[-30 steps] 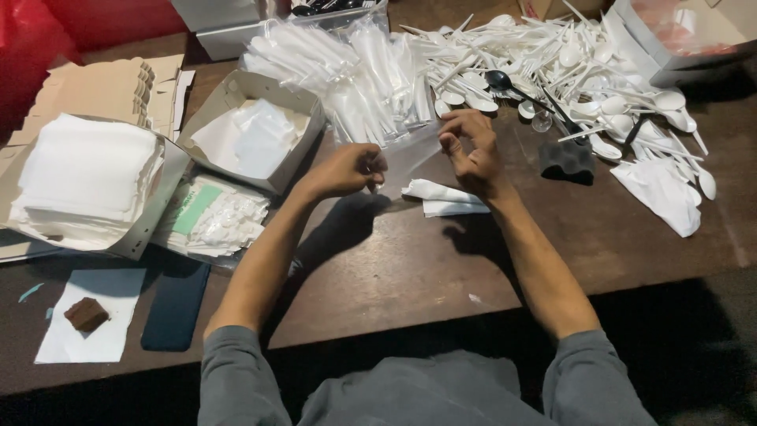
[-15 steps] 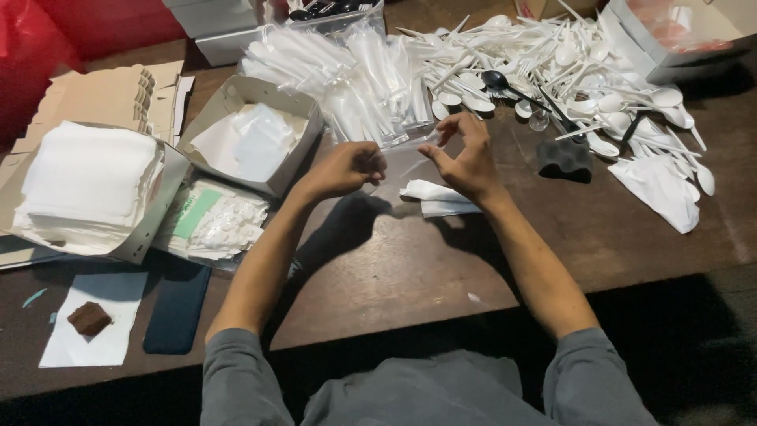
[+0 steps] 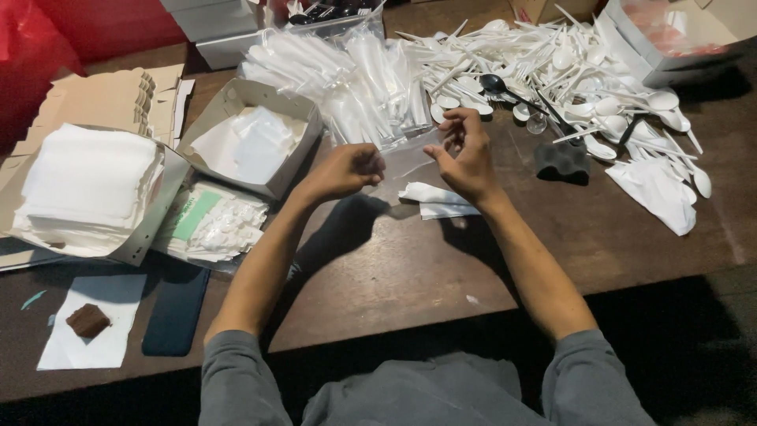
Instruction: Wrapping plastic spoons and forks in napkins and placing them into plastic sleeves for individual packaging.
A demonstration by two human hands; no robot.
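My left hand (image 3: 344, 169) and my right hand (image 3: 465, 150) hold a small clear plastic sleeve (image 3: 406, 160) between them, just above the brown wooden table (image 3: 394, 268). The left fingers pinch its left edge, the right fingers curl around its right edge. Right below the hands lies a folded white napkin (image 3: 434, 199). Behind them is a heap of clear-wrapped cutlery packs (image 3: 347, 75), and to the right a large pile of loose white plastic spoons and forks (image 3: 568, 71).
An open cardboard box with clear bags (image 3: 251, 142) stands left of the hands. Further left are a box of white napkins (image 3: 87, 189), small packets (image 3: 213, 225), a dark phone (image 3: 175, 312) and a brown piece on paper (image 3: 87, 321). A black sponge-like block (image 3: 561, 162) sits right.
Both hands stayed over the same spot. The right hand's fingers have shifted on the clear sleeve, lifting and spreading its right edge a little.
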